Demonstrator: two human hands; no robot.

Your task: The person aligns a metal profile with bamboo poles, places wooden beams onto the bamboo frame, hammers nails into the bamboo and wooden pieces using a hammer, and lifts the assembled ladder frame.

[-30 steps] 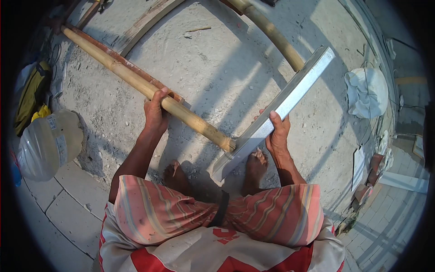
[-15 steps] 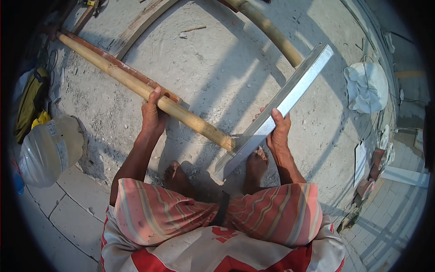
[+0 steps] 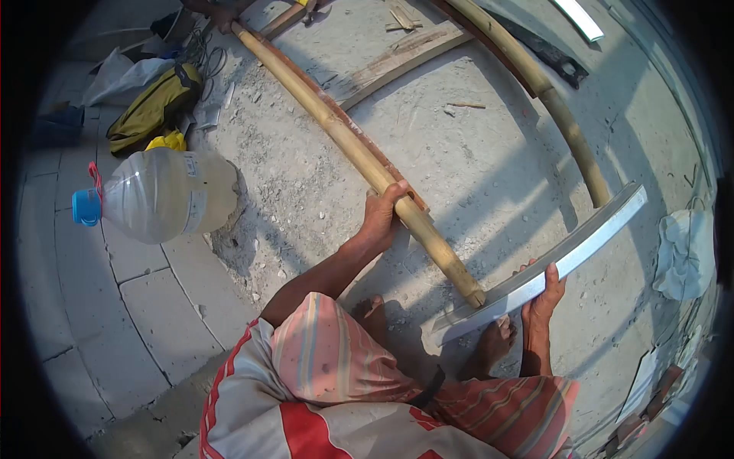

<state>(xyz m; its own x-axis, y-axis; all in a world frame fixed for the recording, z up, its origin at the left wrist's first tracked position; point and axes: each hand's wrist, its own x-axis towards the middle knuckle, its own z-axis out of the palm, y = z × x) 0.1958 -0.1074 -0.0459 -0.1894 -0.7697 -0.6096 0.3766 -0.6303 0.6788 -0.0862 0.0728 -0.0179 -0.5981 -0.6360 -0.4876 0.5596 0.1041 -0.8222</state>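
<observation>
My left hand (image 3: pixel 381 216) is wrapped round a long bamboo pole (image 3: pixel 336 130) near its close end, with a reddish-brown wooden bar (image 3: pixel 358 136) running along the pole's far side. In my right hand (image 3: pixel 544 297) is a shiny metal channel (image 3: pixel 566 256), thumb on its bright face and fingers behind. The channel slants from near my feet up to the right. The pole's close end meets or overlaps the channel's lower part; I cannot tell whether they touch. A second bamboo pole (image 3: pixel 569 130) ends just beyond the channel's far end.
Another person's hand (image 3: pixel 222 17) is at the pole's far end. A wooden crosspiece (image 3: pixel 405 61) spans between the poles. To the left lie a big plastic water bottle (image 3: pixel 172 195) and an olive bag (image 3: pixel 153 107). A white sack (image 3: pixel 683 252) is on the right, on rubble-strewn ground.
My view has swung left, so everything appears further right and lower, and the bottle and bag show more fully. Both hands keep their holds on the pole and the channel.
</observation>
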